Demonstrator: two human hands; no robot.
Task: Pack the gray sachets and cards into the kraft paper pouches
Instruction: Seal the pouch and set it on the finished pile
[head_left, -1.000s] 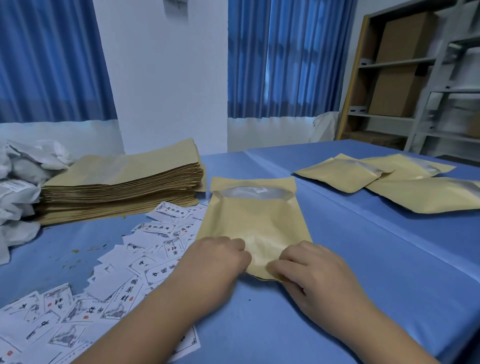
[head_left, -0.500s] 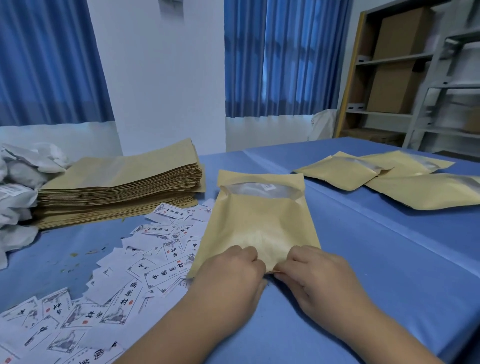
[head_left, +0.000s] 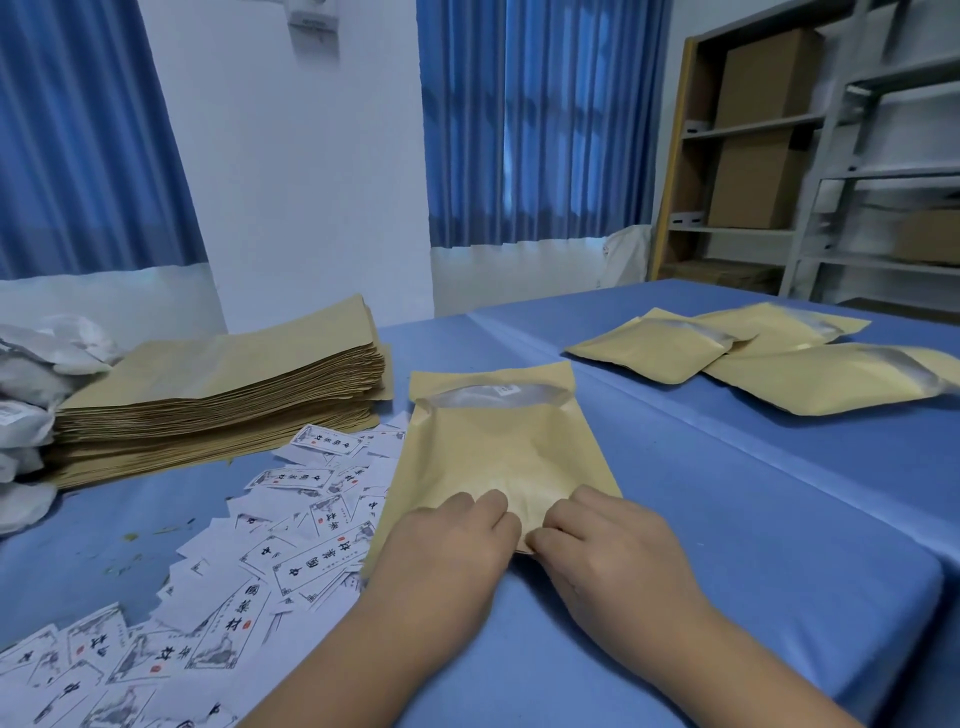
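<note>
- Far left, gray sachets (head_left: 26, 395) lie heaped on the blue table (head_left: 727, 519).
- Just beside them sits a stack of flat pouches (head_left: 223, 395), with printed cards (head_left: 291, 530) scattered in front.
- In the middle a kraft pouch (head_left: 498, 447) lies flat, clear window at the far end, its left edge over some cards.
- The left hand (head_left: 447, 551) and right hand (head_left: 613, 556) sit side by side, fingers curled, pinching its near edge.
- Further right, three filled pouches (head_left: 779, 364) overlap.

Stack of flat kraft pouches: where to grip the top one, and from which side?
Pinch the top pouch at the right-hand end of the stack, coming from the right over the cards. The layered edges are fanned and exposed there, so one sheet should peel off; gray sachets crowd the left end.
</note>
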